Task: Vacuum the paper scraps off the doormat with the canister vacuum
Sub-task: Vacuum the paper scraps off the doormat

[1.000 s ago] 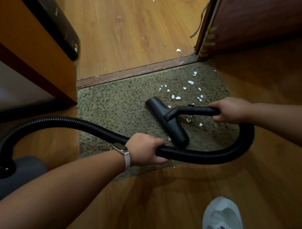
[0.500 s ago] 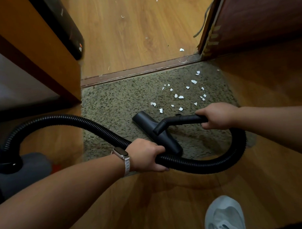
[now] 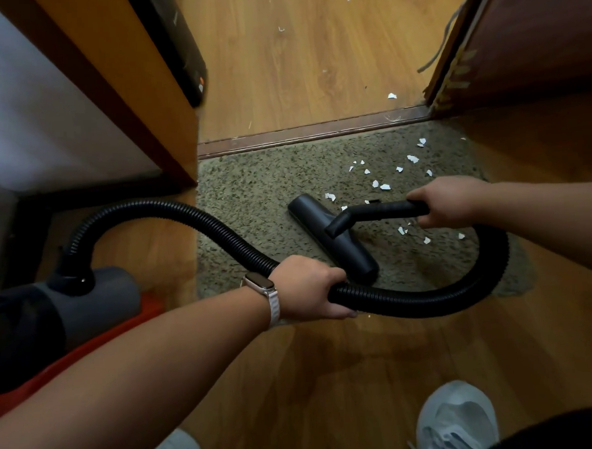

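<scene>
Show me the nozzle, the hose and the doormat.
nozzle point(image 3: 354, 256): head view, lower half of its flat head.
hose point(image 3: 425, 305): head view, bottom of its ribbed loop.
doormat point(image 3: 253, 192): head view, bare left part.

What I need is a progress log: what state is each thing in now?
left hand: grips the hose
right hand: grips the wand
hose: looped over the doormat
nozzle: flat on the doormat
paper scraps: many uncollected on the doormat
canister vacuum: lying on the wood floor

Floor nozzle point(image 3: 333, 238) on doormat point(image 3: 253, 199), paper scraps point(image 3: 384, 184) right of it, canister vacuum point(image 3: 56, 313) left of doormat
</scene>
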A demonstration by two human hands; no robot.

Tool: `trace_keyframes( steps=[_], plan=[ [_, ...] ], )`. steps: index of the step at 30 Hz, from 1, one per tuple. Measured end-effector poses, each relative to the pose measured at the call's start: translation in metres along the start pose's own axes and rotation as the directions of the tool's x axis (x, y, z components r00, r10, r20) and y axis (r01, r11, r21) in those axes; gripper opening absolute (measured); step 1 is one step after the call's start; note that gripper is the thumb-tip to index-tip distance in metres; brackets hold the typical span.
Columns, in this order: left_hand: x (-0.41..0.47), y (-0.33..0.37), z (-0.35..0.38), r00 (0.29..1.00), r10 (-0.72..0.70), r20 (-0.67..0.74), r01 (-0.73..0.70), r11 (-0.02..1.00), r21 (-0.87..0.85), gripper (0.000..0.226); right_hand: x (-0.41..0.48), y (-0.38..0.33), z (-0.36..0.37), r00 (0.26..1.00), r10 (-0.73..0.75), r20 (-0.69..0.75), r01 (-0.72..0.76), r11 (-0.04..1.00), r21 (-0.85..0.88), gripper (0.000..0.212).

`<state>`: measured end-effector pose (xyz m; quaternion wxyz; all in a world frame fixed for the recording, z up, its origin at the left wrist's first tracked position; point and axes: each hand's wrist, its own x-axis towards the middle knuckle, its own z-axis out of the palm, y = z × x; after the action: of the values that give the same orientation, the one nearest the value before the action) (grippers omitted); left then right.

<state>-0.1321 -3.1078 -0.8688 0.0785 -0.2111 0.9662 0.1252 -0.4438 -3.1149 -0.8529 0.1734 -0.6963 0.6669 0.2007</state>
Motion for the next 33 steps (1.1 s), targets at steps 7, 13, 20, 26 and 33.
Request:
trace_keyframes(
  steps=[7, 13, 20, 26, 33],
  plan=[
    [0.032, -0.013, -0.005, 0.997, 0.019, 0.070, -0.022, 0.999, 0.037, 0.050, -0.012, 0.032, 0.009, 0.992, 0.124, 0.025, -0.125, 0.990, 0.061, 0.012],
    [0.037, -0.023, -0.028, 0.988, 0.019, 0.152, -0.025, 0.999, 0.042, 0.051, -0.004, 0.034, 0.008, 0.980, 0.200, 0.003, -0.197, 0.962, 0.189, 0.015],
    [0.030, -0.036, -0.032, 0.971, 0.035, 0.239, -0.035, 0.999, -0.004, 0.050, 0.006, 0.016, 0.013, 0.998, 0.059, 0.031, -0.063, 0.987, 0.149, 0.015],
    [0.023, -0.024, -0.039, 0.951, 0.068, 0.302, -0.057, 0.997, -0.047, 0.050, -0.013, 0.008, 0.027, 0.994, 0.050, 0.101, -0.065, 0.985, 0.160, 0.019],
    [0.015, -0.009, -0.053, 0.958, 0.067, 0.280, -0.033, 0.992, -0.123, 0.046, -0.050, 0.012, 0.038, 0.966, 0.226, 0.129, -0.248, 0.947, 0.203, 0.025]
  ],
)
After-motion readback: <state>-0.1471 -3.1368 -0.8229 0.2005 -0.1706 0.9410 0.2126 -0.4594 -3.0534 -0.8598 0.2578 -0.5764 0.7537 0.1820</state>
